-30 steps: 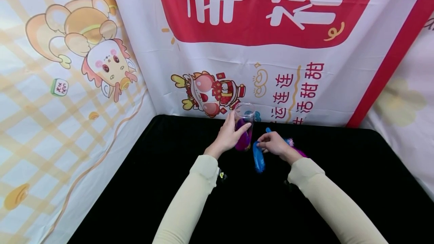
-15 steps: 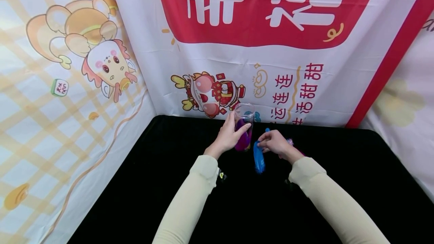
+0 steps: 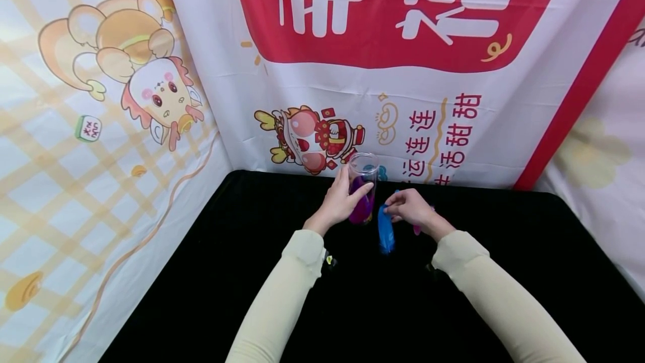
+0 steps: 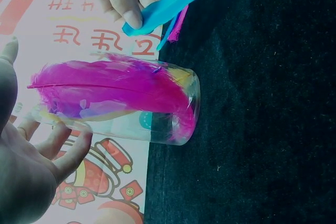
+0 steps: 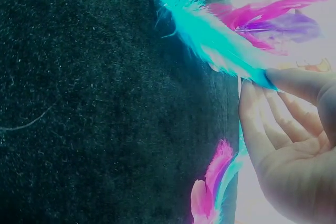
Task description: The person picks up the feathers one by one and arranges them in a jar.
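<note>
A clear cylindrical container (image 3: 364, 168) stands upright at the table's far side, with magenta, purple and yellow feathers (image 4: 110, 87) inside. My left hand (image 3: 340, 200) grips its near left side, the thumb across the front and the fingers behind. Just right of the container, my right hand (image 3: 412, 209) pinches a blue feather (image 3: 386, 234) at its quill end between thumb and fingertips. The feather's fluffy end hangs down towards me. In the right wrist view, loose pink and blue feathers (image 5: 207, 190) lie beside the right hand, which mostly covers them in the head view.
Black cloth covers the table (image 3: 353, 307). Right behind the container hangs a white and red printed banner (image 3: 322, 83), and another printed sheet (image 3: 111, 184) runs along the left side.
My right hand has shifted slightly up and to the right, and the blue feather has risen a little with it. The left hand and the container stay in place.
</note>
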`<state>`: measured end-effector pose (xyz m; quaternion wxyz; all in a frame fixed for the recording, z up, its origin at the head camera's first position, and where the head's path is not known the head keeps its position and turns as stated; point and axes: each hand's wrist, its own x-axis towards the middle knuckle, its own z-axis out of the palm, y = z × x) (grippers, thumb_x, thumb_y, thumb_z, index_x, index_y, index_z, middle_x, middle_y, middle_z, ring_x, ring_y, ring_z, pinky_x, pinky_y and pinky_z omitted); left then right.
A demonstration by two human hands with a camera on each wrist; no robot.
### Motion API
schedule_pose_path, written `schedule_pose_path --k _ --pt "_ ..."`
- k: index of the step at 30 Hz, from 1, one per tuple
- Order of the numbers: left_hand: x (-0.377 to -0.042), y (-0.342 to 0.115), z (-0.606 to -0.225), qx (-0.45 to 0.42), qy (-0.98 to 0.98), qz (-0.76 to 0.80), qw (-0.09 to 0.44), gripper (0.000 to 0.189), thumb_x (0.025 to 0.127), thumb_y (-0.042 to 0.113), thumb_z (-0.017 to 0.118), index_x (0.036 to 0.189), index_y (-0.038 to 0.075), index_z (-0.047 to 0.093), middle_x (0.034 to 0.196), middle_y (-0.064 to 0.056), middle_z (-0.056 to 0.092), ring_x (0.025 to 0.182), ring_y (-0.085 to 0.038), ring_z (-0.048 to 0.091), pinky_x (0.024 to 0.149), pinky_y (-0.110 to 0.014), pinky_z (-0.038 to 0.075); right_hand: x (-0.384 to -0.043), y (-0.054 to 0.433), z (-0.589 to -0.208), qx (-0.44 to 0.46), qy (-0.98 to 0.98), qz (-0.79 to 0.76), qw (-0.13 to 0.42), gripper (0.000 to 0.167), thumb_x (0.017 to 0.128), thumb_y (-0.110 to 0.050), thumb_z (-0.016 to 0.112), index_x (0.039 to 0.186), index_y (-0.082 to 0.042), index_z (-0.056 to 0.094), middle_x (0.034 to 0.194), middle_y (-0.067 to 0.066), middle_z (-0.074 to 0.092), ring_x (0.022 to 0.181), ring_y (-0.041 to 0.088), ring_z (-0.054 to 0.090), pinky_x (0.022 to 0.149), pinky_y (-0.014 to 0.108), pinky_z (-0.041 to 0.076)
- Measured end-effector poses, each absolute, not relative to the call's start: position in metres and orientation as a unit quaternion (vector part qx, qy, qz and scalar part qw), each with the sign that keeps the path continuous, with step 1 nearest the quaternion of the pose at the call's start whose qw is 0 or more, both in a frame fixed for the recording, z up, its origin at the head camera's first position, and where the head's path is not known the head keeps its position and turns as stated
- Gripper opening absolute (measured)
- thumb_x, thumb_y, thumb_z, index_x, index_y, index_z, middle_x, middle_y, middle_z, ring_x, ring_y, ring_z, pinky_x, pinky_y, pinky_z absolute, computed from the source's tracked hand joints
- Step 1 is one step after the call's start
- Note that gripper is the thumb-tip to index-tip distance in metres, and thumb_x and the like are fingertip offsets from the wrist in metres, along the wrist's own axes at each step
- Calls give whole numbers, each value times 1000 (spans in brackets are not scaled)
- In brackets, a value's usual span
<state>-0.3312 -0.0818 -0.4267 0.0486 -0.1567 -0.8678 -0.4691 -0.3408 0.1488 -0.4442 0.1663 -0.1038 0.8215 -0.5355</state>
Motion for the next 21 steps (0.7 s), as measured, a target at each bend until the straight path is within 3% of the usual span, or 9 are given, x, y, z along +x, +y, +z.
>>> schedule_pose_path --k 7,21 --pt "-332 -82 -427 -156 -866 -472 46 75 101 55 59 159 23 24 152 -9 39 138 -32 47 113 -52 39 -341 150 -444 -104 817 -544 161 19 96 1 69 111 13 67 98 20 75 83 23 74 91 55 56" --pt "-332 -82 -428 -159 -868 -469 50 78 100 57 58 160 22 23 153 -10 38 138 -33 46 113 -53 39 -341 151 -437 -108 822 -540 146 18 96 1 68 110 12 68 98 19 75 83 22 74 89 53 56"
